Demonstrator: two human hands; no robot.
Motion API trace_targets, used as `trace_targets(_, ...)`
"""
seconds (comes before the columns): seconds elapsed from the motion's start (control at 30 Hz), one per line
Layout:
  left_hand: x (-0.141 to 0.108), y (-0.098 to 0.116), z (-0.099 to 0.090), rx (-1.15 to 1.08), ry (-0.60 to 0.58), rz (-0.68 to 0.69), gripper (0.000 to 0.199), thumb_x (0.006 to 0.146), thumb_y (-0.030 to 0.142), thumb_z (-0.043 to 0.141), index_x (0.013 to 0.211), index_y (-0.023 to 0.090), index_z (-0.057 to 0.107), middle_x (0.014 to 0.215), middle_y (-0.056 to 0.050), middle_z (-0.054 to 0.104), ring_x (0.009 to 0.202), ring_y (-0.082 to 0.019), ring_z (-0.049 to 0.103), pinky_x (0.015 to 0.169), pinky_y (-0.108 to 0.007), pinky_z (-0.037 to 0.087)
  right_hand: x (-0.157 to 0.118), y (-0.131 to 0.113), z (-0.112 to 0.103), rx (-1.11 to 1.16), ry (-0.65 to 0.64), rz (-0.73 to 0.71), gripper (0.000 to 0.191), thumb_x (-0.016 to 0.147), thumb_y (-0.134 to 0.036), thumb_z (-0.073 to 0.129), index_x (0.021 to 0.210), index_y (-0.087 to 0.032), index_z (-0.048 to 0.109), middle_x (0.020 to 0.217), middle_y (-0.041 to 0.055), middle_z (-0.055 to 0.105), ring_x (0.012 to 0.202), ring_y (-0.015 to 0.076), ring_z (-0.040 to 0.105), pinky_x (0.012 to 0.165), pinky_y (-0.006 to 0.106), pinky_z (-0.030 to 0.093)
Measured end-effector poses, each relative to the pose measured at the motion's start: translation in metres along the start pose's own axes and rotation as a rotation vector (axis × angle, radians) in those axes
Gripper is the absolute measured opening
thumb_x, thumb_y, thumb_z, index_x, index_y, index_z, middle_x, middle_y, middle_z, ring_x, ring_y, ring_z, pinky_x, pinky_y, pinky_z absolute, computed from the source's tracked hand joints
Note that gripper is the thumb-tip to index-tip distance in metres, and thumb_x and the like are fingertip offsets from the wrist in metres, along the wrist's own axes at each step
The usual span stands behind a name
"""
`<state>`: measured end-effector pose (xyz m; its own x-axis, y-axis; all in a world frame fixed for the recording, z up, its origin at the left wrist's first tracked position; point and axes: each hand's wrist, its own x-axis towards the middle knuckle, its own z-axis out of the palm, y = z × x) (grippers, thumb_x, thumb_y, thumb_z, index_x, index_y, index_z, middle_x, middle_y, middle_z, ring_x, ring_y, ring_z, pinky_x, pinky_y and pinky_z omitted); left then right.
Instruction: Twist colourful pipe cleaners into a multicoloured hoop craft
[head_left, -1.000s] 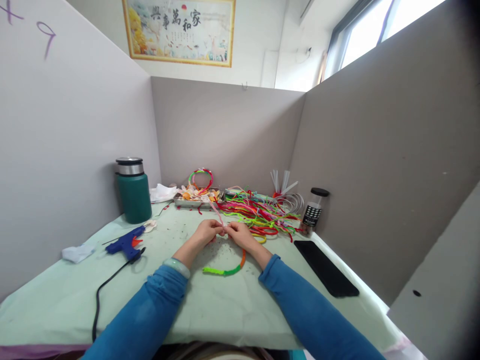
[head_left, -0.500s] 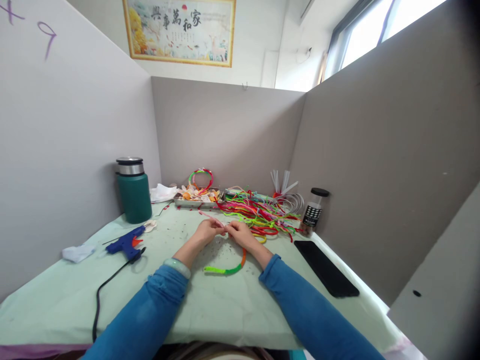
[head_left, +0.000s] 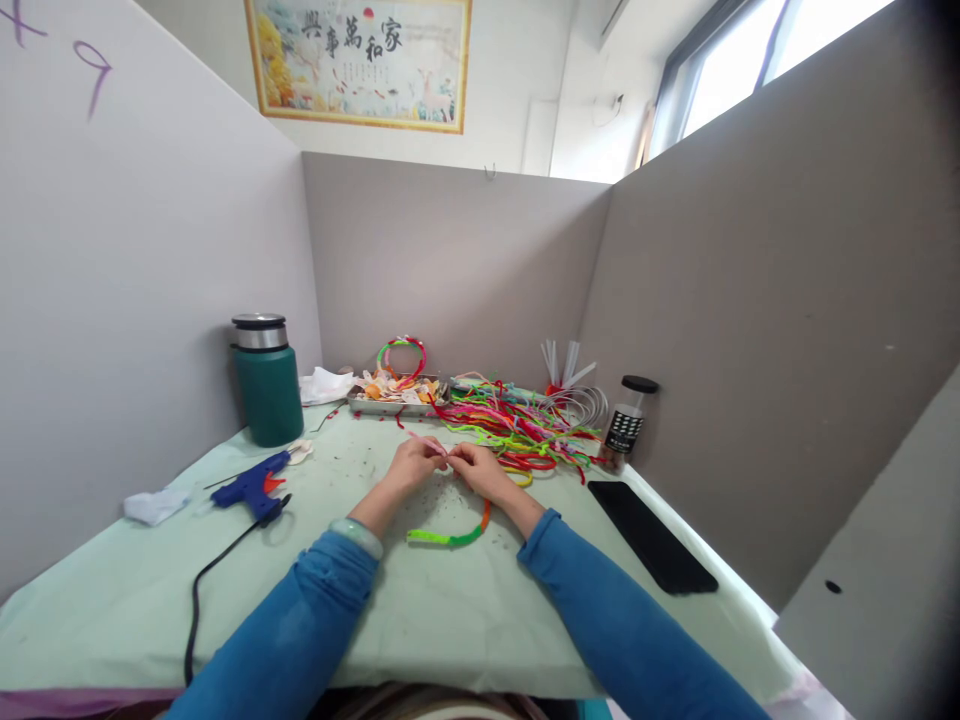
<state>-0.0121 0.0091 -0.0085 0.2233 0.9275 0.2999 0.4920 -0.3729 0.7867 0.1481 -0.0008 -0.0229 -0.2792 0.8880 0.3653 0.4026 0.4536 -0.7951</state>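
Pinching pink fuzzy stem [head_left: 425,441]: left fingers [head_left: 435,453], right fingers [head_left: 460,454] both closed on it, tips nearly meeting.

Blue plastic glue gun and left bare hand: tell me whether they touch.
Apart. The head view shows pale green cloth between the blue glue gun and the left hand, whose fingertips are at the fuzzy pink strand.

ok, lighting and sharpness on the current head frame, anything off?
Head view: window blown out at top right, right frame edge darkened; head view: soft diagonal shadow falls on the right of the back panel; head view: pink strip at the left hand and right hand too small and soft to show fine fibres.
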Motion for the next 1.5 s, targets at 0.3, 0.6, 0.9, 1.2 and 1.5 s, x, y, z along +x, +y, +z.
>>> trace_targets(0.3,-0.003,0.008,0.001,-0.063,-0.024,-0.137,0.018,0.075,0.025,0.052,0.083,0.013,0.062,0.071,-0.002,0.068,0.040,-0.006,0.044,0.041,-0.020,0.032,0.002,0.007,0.001,0.017,0.033,0.015,0.015,0.080,-0.028,0.054,0.071,-0.017,0.059,0.058,-0.0026,0.054,0.054,0.0104,0.045,0.054,0.021,0.034)
trace_targets(0.6,-0.005,0.006,0.002,-0.342,-0.050,-0.285,0.022,0.078,0.034,0.052,0.082,0.012,0.056,0.066,-0.002,0.066,0.027,-0.002,0.029,0.031,-0.021,0.019,0.000,0.003,0.000,0.009,0.017,-0.012,0.015,0.078,-0.027,0.054,0.068,-0.016,0.059,0.057,-0.0029,0.051,0.053,0.0097,0.042,0.053,0.021,0.033)
trace_targets(0.9,-0.005,0.004,0.002,-0.327,-0.083,-0.251,0.031,0.066,0.041,0.067,0.076,0.015,0.055,0.054,0.005,0.057,0.029,-0.002,0.027,0.032,-0.019,0.017,-0.001,0.003,0.000,-0.001,0.003,-0.005,0.015,0.078,-0.025,0.052,0.067,-0.017,0.057,0.057,-0.0030,0.051,0.052,0.0096,0.041,0.051,0.021,0.031)
trace_targets(1.2,-0.004,0.007,0.002,-0.326,-0.024,-0.167,0.022,0.057,0.026,0.073,0.065,0.014,0.057,0.054,0.003,0.058,0.048,-0.008,0.049,0.047,-0.019,0.035,0.001,0.007,0.000,-0.013,0.007,-0.007,0.014,0.078,-0.025,0.053,0.067,-0.017,0.058,0.057,-0.0029,0.051,0.053,0.0099,0.041,0.053,0.021,0.032)
trace_targets(1.5,0.001,-0.005,0.003,-0.095,-0.035,0.000,0.013,0.063,0.023,0.065,0.072,0.015,0.061,0.071,-0.002,0.066,0.067,-0.014,0.059,0.064,-0.024,0.044,0.002,0.007,0.000,-0.001,0.008,-0.008,0.014,0.077,-0.023,0.053,0.065,-0.017,0.058,0.057,-0.0029,0.052,0.053,0.0100,0.042,0.053,0.021,0.033)
